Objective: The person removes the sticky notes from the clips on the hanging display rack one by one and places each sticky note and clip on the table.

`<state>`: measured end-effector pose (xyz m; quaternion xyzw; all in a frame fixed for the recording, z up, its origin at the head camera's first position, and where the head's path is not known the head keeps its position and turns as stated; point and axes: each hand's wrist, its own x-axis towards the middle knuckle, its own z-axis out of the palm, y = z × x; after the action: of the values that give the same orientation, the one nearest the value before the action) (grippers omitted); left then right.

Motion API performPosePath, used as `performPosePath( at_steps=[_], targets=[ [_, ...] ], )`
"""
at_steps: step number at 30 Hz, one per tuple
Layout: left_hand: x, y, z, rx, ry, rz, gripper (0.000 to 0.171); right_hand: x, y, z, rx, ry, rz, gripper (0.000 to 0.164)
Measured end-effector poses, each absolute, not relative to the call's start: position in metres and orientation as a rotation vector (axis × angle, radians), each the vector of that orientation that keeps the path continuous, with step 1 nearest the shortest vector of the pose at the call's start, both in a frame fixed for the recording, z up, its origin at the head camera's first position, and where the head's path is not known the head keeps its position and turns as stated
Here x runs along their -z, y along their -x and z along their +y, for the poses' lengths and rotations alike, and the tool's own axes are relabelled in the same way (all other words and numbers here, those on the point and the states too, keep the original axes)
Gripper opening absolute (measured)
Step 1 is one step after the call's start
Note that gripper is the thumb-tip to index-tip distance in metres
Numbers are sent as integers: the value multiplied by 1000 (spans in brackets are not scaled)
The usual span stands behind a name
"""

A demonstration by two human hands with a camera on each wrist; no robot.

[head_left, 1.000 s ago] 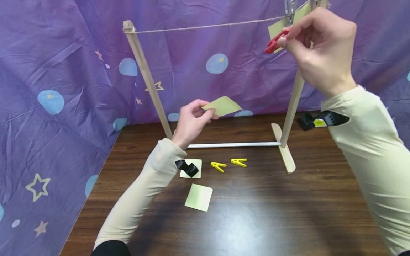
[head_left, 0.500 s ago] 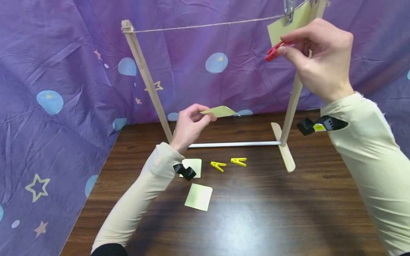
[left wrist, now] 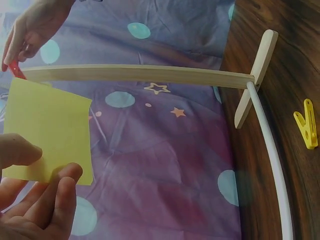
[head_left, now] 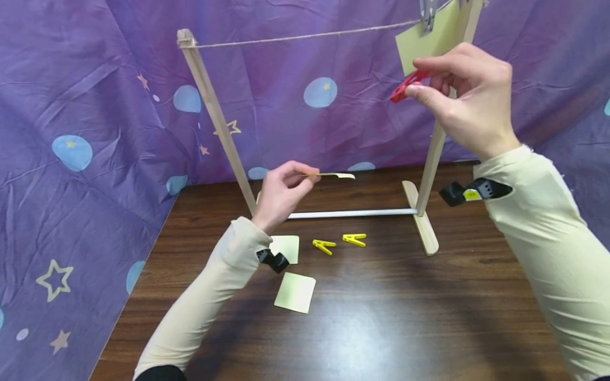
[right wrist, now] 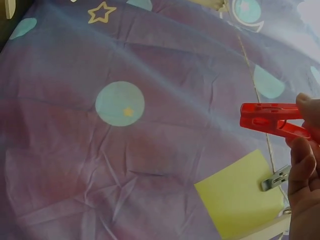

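My left hand point(head_left: 284, 191) pinches a yellow sticky note point(left wrist: 50, 125) between thumb and fingers, held in the air inside the frame; the head view catches it nearly edge-on. My right hand point(head_left: 469, 98) holds a red clothespin point(right wrist: 272, 119) by its handle ends, below the string point(head_left: 305, 37). The pin's nose points left, away from the fingers. Behind that hand, another yellow sticky note point(right wrist: 245, 195) hangs from the string in a metal clip point(right wrist: 276, 179) near the right post.
Two yellow clothespins point(head_left: 354, 239) lie on the dark wooden table point(head_left: 405, 317). Two pale sticky notes point(head_left: 295, 292) lie left of them, one partly behind the left wrist camera. Wooden posts point(head_left: 216, 116) and a white bottom bar point(head_left: 352, 214) form the frame, before a purple curtain point(head_left: 105, 211).
My right hand has come down and slightly left with the red clothespin, uncovering more of the hanging note. My left hand has lowered a little and tilted its note from face-on to edge-on.
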<state>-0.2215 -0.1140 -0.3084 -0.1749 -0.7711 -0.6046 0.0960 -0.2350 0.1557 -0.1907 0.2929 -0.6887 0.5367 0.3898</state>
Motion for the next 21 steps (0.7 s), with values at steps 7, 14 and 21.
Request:
performPosePath(
  at_steps=[7,14,21],
  targets=[
    [311,217,-117,1612,425,-2435,18,200,240,159,-1441,-858,-1717,29],
    [315,215,-116,1564,419,-2437,15,212,251,167,-1461,-893,-1730,34],
    [322,214,-114,1709,541,-2313,16,220,251,168,-1462,-917,-1754,36]
  ],
)
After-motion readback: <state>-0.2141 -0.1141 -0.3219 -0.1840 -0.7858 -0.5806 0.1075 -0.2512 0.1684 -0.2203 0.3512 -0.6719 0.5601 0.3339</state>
